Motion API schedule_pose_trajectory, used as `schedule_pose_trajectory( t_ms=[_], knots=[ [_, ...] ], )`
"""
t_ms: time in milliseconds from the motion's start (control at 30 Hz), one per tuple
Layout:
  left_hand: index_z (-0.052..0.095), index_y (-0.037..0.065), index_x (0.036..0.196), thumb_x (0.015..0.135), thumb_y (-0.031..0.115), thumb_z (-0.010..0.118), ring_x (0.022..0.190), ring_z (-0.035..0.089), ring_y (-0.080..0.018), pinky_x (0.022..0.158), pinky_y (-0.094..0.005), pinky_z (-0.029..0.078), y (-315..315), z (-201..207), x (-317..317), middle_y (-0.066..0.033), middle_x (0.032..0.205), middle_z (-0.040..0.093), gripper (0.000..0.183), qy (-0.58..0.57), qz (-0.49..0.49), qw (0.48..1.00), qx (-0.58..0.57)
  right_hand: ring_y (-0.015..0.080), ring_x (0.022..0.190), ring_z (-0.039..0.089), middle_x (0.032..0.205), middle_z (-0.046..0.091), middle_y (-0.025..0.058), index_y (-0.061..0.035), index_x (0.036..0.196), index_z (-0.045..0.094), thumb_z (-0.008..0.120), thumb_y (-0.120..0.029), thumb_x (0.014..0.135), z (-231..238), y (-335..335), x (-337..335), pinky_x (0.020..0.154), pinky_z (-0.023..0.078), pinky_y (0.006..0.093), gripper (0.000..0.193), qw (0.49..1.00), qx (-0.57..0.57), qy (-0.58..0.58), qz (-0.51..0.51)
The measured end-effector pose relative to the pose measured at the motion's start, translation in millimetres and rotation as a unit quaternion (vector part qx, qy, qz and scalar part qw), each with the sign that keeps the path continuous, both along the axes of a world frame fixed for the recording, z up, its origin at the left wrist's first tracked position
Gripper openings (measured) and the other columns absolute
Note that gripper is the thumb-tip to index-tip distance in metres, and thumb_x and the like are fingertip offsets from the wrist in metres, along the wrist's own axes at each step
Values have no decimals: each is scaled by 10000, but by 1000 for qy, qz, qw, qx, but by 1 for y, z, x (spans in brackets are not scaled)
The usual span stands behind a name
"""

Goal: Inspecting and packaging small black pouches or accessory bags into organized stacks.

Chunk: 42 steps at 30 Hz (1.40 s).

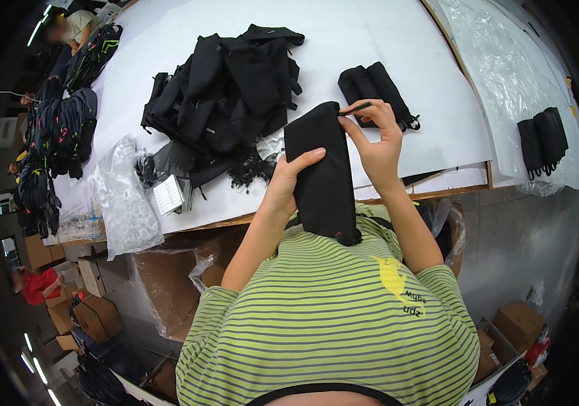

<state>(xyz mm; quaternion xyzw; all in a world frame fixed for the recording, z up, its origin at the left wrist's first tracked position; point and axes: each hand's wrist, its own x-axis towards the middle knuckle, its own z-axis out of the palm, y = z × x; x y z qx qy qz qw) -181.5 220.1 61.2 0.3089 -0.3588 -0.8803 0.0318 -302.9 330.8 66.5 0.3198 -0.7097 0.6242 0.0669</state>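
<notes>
A long black fabric pouch (320,183) is held upright in front of my chest, over the table's near edge. My left hand (281,186) grips its left side, thumb lying across the front. At the pouch's top right corner, my right hand (381,142) pinches a thin dark strip (357,108) between thumb and fingers; whether it is a zipper pull or a separate piece I cannot tell. Several similar pouches lie in a loose heap (235,88) at the far left. Beyond my right hand rests a small row of black pouches (370,84).
A tangle of black cords (252,172), a stack of white paper tags (169,195) and a clear plastic bag (127,196) lie on the white table (384,40). More black pouches (543,141) sit on plastic sheeting at right. Backpacks (66,128) hang over the left end, near another person.
</notes>
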Motion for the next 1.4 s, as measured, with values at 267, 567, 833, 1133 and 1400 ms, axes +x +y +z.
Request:
schedule_pose_trajectory(
  t_ms=[267, 567, 833, 1133, 1400],
  knots=[
    [643, 16, 937, 816, 193, 673, 715, 654, -175, 666, -290, 551, -40, -22, -14, -72, 839, 672, 216, 28, 118, 984, 128, 135, 781, 491, 783, 596, 25, -31, 771, 647, 718, -68, 730, 3, 11, 27, 722, 403, 264, 90, 972, 15, -126, 198],
    [581, -13, 1092, 864, 205, 603, 954, 624, -211, 841, -341, 515, -58, -5, -7, -117, 1070, 638, 317, 41, 201, 977, 62, 228, 944, 491, 1035, 546, 68, -69, 1018, 602, 733, -146, 733, 7, 22, 21, 823, 385, 322, 323, 989, 106, 81, 63],
    [485, 5, 1184, 890, 259, 586, 1022, 566, -208, 853, -348, 490, -28, -12, 14, -99, 1160, 548, 401, -17, 148, 981, 123, 244, 895, 562, 1001, 574, 58, -201, 1146, 596, 780, -74, 605, 3, 17, 22, 770, 460, 358, 585, 931, 202, 220, 209],
    [546, 54, 1215, 784, 167, 702, 956, 549, -219, 855, -297, 426, -52, -16, 48, -95, 1078, 565, 472, 163, -4, 761, -628, 195, 872, 608, 950, 628, 84, -15, 953, 664, 694, -33, 755, 13, 24, 4, 774, 473, 267, 201, 971, 68, -41, 228],
    [676, 6, 968, 848, 133, 616, 864, 538, -151, 772, -224, 402, -70, -8, 55, -63, 949, 549, 184, 173, -102, 819, -537, 103, 801, 597, 936, 682, 47, -20, 922, 695, 678, -96, 789, 15, 44, -15, 680, 460, 223, 154, 907, 216, -172, 319]
  ],
)
